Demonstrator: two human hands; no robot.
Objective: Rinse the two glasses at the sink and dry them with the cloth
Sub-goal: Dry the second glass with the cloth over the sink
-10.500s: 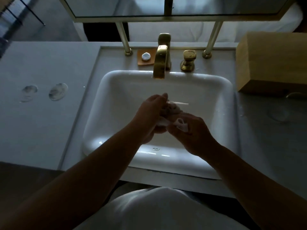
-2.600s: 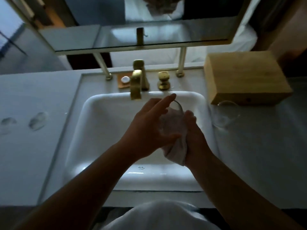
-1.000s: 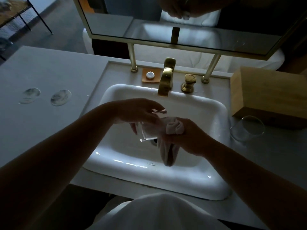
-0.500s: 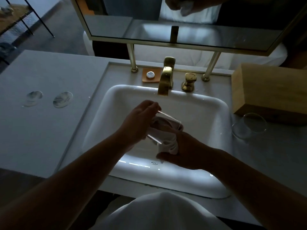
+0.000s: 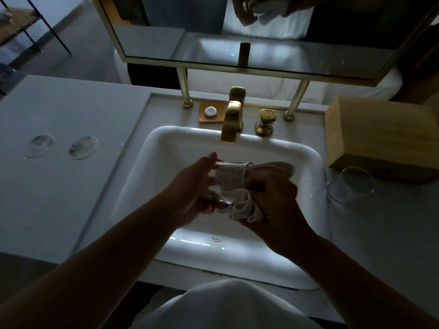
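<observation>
Ahead, pale counter [image 5: 59, 186] with white sink [image 5: 166, 167] sunk in it, mirror [image 5: 261, 32] standing behind on brass posts. Right of the sink, wooden box [image 5: 380, 136]; second glass [image 5: 349, 185] on the counter just in front of it. Brass tap [image 5: 234, 115] and knob [image 5: 266, 122] at the back rim, soap [image 5: 211, 112] on its dish beside. Over the bowl, left hand [image 5: 190, 195] gripping a glass [image 5: 228, 181], tilted sideways; right hand [image 5: 273, 200] clutching cloth [image 5: 244, 210] stuffed into it. Two round marks [image 5: 83, 147] far left.
</observation>
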